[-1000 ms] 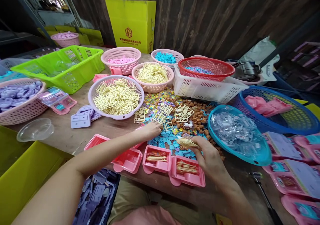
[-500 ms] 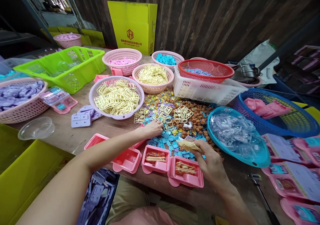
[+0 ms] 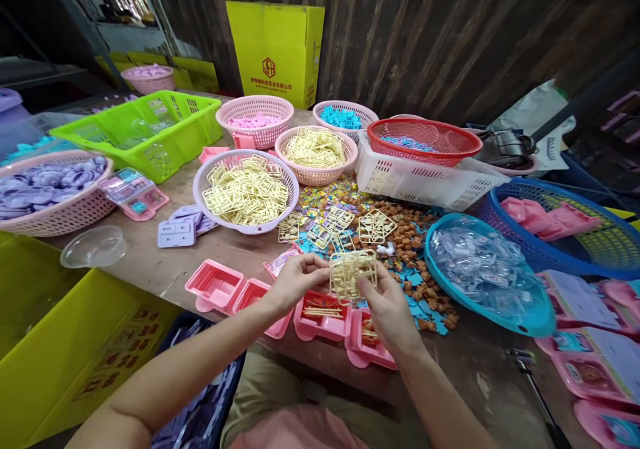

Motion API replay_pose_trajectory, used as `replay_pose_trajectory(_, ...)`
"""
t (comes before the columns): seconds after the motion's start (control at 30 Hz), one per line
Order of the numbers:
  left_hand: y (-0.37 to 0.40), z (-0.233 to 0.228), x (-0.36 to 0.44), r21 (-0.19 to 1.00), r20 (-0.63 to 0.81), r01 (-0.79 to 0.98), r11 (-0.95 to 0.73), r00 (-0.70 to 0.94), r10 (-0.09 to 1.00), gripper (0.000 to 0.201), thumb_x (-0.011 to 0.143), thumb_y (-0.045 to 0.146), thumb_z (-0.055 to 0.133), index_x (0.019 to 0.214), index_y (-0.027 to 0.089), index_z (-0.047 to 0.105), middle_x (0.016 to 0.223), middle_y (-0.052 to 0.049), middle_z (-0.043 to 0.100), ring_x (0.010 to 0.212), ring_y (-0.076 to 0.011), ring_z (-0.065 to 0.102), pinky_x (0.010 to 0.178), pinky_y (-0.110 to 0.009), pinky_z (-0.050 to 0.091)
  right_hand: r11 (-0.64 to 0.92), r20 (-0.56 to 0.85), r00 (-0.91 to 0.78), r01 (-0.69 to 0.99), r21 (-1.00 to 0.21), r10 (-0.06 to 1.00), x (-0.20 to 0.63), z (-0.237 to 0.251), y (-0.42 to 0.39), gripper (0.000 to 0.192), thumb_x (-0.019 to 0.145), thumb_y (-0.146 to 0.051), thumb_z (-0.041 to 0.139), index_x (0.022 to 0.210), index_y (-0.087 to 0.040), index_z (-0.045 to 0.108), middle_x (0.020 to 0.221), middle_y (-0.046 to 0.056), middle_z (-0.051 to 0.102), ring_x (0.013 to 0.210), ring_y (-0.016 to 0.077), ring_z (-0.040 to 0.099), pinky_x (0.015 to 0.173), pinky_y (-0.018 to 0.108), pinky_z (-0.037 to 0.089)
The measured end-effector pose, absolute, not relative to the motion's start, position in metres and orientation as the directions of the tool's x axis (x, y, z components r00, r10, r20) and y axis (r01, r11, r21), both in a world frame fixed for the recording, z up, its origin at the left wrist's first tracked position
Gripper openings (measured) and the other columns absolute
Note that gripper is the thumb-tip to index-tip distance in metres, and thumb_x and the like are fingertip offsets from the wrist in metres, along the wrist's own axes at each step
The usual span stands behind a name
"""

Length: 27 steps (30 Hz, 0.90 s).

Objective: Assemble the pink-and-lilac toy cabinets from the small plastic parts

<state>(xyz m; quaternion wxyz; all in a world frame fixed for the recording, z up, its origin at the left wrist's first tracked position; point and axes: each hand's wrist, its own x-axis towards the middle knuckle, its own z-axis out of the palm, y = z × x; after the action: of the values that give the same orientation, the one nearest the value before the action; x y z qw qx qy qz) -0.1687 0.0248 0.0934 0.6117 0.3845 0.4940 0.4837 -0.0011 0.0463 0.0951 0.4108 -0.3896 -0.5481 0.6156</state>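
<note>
My right hand (image 3: 393,306) grips a small stack of cream plastic sprue frames (image 3: 353,269), held upright above the pink trays. At the stack's left edge, my left hand (image 3: 301,281) is closed, thumb and fingertips pinching the frame's side. Below are pink plastic trays in a row: the leftmost tray (image 3: 216,282) and its neighbour (image 3: 250,296) hold red pieces. Cream sticks lie in the middle tray (image 3: 323,326) and in the right tray (image 3: 370,352), which my right hand partly covers. Behind the hands, loose cream frames (image 3: 376,226) rest on the parts pile.
Behind the pile stand a lilac basket (image 3: 246,228) and a pink basket (image 3: 320,174) of cream frames. Brown pieces (image 3: 425,282) lie beside a teal basket (image 3: 543,309) of clear plastic parts. A ratchet-like tool (image 3: 537,389) lies at right. A yellow carton (image 3: 100,349) stands front left.
My left hand has drawn back from the parts pile to the stack. My right hand has raised the frames and turned them upright, facing me. The view has shifted slightly.
</note>
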Motion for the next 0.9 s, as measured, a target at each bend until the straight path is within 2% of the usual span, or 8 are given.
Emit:
replay_pose_trajectory(0.07,0.005,0.095,-0.178,0.919,-0.263,-0.305,0.249,-0.007,0.965,0.039,0.059,0.045,0.075,0.072,0.013,0.056,0.066,-0.001,0.066,0.059,-0.0113,0.063,0.060,-0.024,0.053,-0.110,-0.066,-0.451,-0.071,-0.991,0.890,-0.019,0.099,0.043,0.031,0.080,-0.042,0.057,0.102,-0.020,0.051,0.100,0.007,0.064,0.084,0.0170,0.062,0.071,0.027,0.051)
replay_pose_trajectory(0.17,-0.019,0.094,-0.202,0.940,-0.250,-0.256,0.224,-0.072,0.966,0.037,0.063,0.047,0.072,0.073,0.013,0.058,0.066,-0.002,0.066,0.062,-0.0137,0.064,0.064,-0.027,0.053,-0.140,-0.092,-0.614,-0.031,-0.990,0.784,-0.040,0.104,0.037,0.027,0.082,-0.038,0.052,0.101,-0.020,0.049,0.096,0.006,0.064,0.080,0.0162,0.062,0.069,0.028,0.051)
replay_pose_trajectory(0.27,-0.043,0.088,-0.232,0.992,-0.128,-0.036,0.123,-0.278,0.952,0.034,0.077,0.045,0.058,0.091,0.014,0.060,0.083,-0.006,0.069,0.080,-0.0181,0.065,0.079,-0.033,0.051,0.116,0.019,-0.617,0.117,-0.986,0.787,-0.061,0.102,0.032,0.015,0.083,-0.030,0.049,0.093,-0.019,0.050,0.086,0.004,0.062,0.076,0.0161,0.060,0.069,0.029,0.050)
replay_pose_trajectory(0.37,-0.066,0.075,-0.255,0.960,0.068,0.274,0.052,-0.412,0.909,0.043,0.083,0.043,0.050,0.119,0.018,0.049,0.111,-0.009,0.063,0.107,-0.0207,0.057,0.097,-0.038,0.041,0.460,0.190,-0.623,0.305,-0.834,0.758,-0.083,0.091,0.024,0.014,0.082,-0.018,0.045,0.094,-0.017,0.053,0.084,0.005,0.063,0.077,0.0180,0.059,0.072,0.030,0.048)
replay_pose_trajectory(0.47,-0.080,0.056,-0.262,0.868,0.158,0.496,0.017,-0.309,0.938,0.063,0.080,0.040,0.057,0.134,0.020,0.031,0.134,-0.013,0.046,0.126,-0.0235,0.041,0.105,-0.041,0.033,0.676,0.250,-0.734,0.362,-0.642,0.631,-0.101,0.074,0.016,0.029,0.081,-0.009,0.042,0.108,-0.014,0.053,0.097,0.010,0.065,0.089,0.0203,0.060,0.079,0.033,0.048)
replay_pose_trajectory(0.57,-0.084,0.038,-0.258,0.769,0.184,0.639,-0.014,-0.201,0.962,0.069,0.082,0.033,0.055,0.140,0.022,0.018,0.142,-0.014,0.037,0.131,-0.0235,0.035,0.105,-0.042,0.033,0.781,0.208,-0.804,0.421,-0.462,0.557,-0.114,0.063,0.011,0.044,0.082,-0.005,0.040,0.125,-0.012,0.043,0.110,0.013,0.063,0.096,0.0219,0.060,0.081,0.035,0.049)
replay_pose_trajectory(0.73,-0.080,0.027,-0.249,0.583,0.252,0.810,-0.063,-0.107,0.962,0.073,0.085,0.020,0.049,0.143,0.024,0.005,0.140,-0.014,0.040,0.128,-0.0228,0.040,0.104,-0.044,0.035,0.819,0.129,-0.814,0.540,-0.194,0.567,-0.122,0.065,0.002,0.045,0.081,0.000,0.039,0.125,-0.008,0.044,0.106,0.017,0.062,0.093,0.0255,0.059,0.075,0.037,0.051)
replay_pose_trajectory(0.9,-0.079,0.026,-0.248,0.479,0.231,0.877,-0.039,-0.082,0.970,0.075,0.087,0.018,0.044,0.143,0.019,-0.006,0.140,-0.017,0.040,0.127,-0.0226,0.042,0.106,-0.047,0.032,0.782,0.166,-0.764,0.614,-0.106,0.623,-0.125,0.063,-0.008,0.040,0.083,-0.002,0.036,0.121,-0.011,0.048,0.097,0.015,0.061,0.088,0.0262,0.056,0.074,0.040,0.050)
